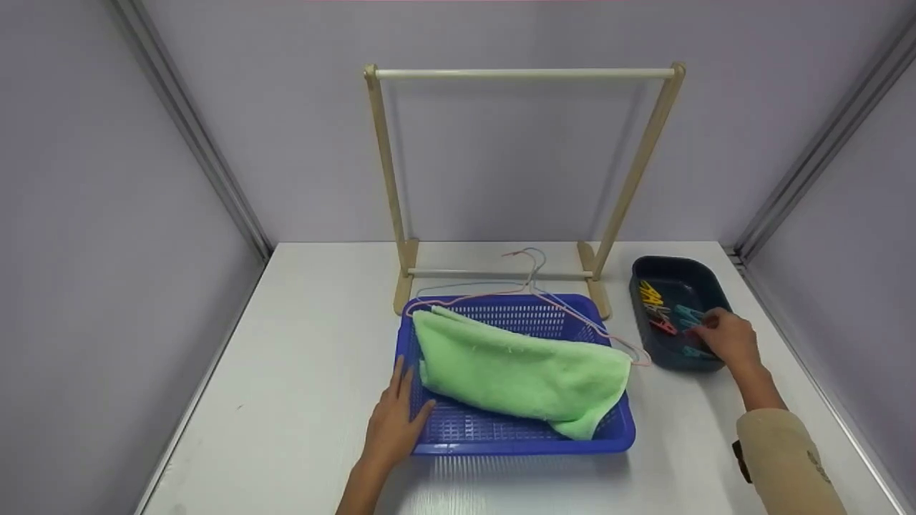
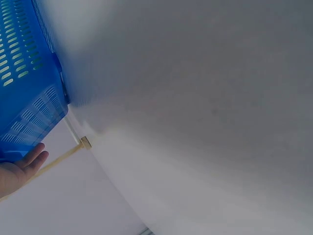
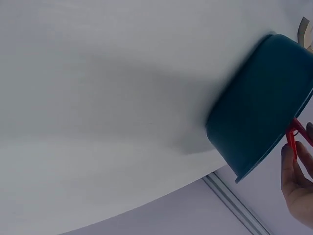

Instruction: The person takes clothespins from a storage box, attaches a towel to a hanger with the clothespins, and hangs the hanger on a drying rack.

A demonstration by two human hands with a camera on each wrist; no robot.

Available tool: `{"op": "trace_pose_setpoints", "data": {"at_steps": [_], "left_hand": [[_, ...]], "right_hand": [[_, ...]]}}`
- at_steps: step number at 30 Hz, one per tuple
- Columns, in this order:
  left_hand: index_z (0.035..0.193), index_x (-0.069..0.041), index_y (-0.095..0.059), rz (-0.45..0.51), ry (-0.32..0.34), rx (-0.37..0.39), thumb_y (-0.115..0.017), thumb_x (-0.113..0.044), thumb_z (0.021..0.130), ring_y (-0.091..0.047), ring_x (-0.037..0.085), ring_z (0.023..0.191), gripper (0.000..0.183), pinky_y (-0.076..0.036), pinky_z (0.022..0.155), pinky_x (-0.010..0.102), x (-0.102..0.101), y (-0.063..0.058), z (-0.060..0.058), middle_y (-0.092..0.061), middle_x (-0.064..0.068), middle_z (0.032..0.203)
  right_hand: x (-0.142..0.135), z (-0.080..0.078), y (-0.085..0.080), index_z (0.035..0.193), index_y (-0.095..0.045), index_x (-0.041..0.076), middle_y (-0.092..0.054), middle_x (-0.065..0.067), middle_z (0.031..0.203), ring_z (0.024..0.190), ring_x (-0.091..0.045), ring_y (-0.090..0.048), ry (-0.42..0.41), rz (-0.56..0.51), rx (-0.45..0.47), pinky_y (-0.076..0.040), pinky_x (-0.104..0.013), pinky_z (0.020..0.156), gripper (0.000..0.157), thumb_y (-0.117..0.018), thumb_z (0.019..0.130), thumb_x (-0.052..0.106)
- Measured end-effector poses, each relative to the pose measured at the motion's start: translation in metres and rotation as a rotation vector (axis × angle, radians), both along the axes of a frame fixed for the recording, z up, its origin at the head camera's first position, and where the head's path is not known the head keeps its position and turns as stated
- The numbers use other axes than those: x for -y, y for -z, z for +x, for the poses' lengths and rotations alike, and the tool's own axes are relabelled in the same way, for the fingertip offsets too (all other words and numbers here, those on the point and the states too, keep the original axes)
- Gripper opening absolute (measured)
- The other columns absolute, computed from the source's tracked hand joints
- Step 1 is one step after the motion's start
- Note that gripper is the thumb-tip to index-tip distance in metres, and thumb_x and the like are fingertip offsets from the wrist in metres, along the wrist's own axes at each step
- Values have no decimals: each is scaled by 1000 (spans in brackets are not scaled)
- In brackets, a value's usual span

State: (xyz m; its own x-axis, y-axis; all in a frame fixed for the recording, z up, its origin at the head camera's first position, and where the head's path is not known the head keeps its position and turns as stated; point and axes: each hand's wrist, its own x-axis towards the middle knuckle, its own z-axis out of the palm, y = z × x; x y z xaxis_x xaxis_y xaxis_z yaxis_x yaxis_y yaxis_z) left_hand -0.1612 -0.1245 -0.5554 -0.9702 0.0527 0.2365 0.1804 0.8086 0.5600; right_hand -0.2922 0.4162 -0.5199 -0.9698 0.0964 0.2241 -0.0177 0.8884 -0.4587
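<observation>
White tabletop (image 1: pixel 315 336) with pale walls (image 1: pixel 501 172) around it. The left hand (image 1: pixel 393 422) lies on the left rim of a blue basket (image 1: pixel 522 448), fingers straight, thumb spread apart; right of those fingers is a green cloth (image 1: pixel 522 368) with hangers (image 1: pixel 583 323). The right hand (image 1: pixel 733 342) pinches a red clothespin (image 3: pixel 290 141) at a dark bin (image 1: pixel 673 267); other clothespins (image 1: pixel 650 295) lie left of its fingertips. A mark (image 1: pixel 818 465) on the tan sleeve (image 1: pixel 783 454) is too small to read.

Pale lilac walls (image 1: pixel 751 129), grey corner strips (image 1: pixel 194 121), white tabletop (image 1: pixel 300 336)
</observation>
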Motion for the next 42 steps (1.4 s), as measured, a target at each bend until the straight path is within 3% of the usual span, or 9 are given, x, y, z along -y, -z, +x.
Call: {"op": "trace_pose_setpoints", "data": {"at_steps": [8, 11, 14, 18, 21, 26, 34, 41, 42], "left_hand": [[139, 1, -34, 13, -1, 2, -59, -34, 89, -44, 37, 116, 66, -42, 84, 51, 1, -1, 0, -15, 10, 150], [139, 1, -34, 17, 2, 7, -58, -36, 89, -44, 37, 116, 66, -42, 84, 51, 1, -2, 0, -15, 10, 150], [139, 1, -34, 18, 3, 7, -58, -35, 89, -43, 37, 116, 66, -42, 84, 52, 1, -2, 0, -15, 10, 150], [139, 1, -34, 10, 0, -8, -59, -34, 88, -44, 37, 115, 66, -43, 83, 51, 1, -1, -1, -15, 11, 150], [138, 1, -35, -3, -2, -13, -58, -36, 89, -45, 37, 114, 66, -43, 83, 50, 1, 0, -1, -16, 11, 150], [139, 0, -34, -7, -8, -4, -58, -38, 89, -46, 36, 114, 67, -43, 83, 50, 0, -1, 0, -15, 10, 150], [138, 1, -35, 15, -13, 3, -59, -35, 89, -44, 37, 115, 66, -42, 84, 52, 1, -1, 1, -16, 10, 150], [139, 1, -34, 24, -12, 12, -59, -35, 89, -42, 38, 117, 66, -40, 87, 53, 0, 0, -1, -16, 10, 150], [139, 1, -34, 26, -15, 15, -59, -35, 89, -42, 38, 117, 67, -40, 87, 52, 0, 0, -1, -16, 10, 150]], "right_hand": [[10, 3, 0, 112, -54, -10, -59, -29, 101, 90, -40, -56, 166, -242, -33, -45, -43, 71, 45, -66, 85, 24], [7, 3, 5, 109, -58, -7, -61, -24, 100, 88, -33, -56, 219, -391, -28, -44, -35, 69, 49, -69, 82, 32], [8, 4, 8, 107, -62, -5, -61, -20, 97, 85, -27, -54, 262, -462, -53, -42, -32, 67, 51, -70, 80, 37], [13, 6, 7, 114, -59, -5, -60, -21, 101, 84, -19, -52, 286, -416, -90, -40, -28, 70, 51, -64, 86, 36], [15, 7, 6, 119, -56, -6, -59, -23, 105, 75, -3, -49, 297, -397, -95, -39, -21, 68, 47, -62, 88, 29], [15, 8, 7, 120, -53, -7, -59, -24, 109, 67, 14, -41, 328, -446, -79, -39, -11, 63, 49, -66, 86, 25], [18, 9, 8, 118, -59, -3, -62, -21, 104, 70, 11, -46, 303, -451, -117, -40, -12, 65, 46, -66, 85, 29], [21, 12, 4, 124, -54, -1, -58, -21, 112, 87, -8, -53, 298, -431, -88, -40, -17, 68, 51, -64, 86, 32], [9, 2, 20, 124, -55, 1, -60, -17, 111, 87, -8, -53, 299, -418, -101, -40, -16, 68, 53, -64, 86, 36]]}}
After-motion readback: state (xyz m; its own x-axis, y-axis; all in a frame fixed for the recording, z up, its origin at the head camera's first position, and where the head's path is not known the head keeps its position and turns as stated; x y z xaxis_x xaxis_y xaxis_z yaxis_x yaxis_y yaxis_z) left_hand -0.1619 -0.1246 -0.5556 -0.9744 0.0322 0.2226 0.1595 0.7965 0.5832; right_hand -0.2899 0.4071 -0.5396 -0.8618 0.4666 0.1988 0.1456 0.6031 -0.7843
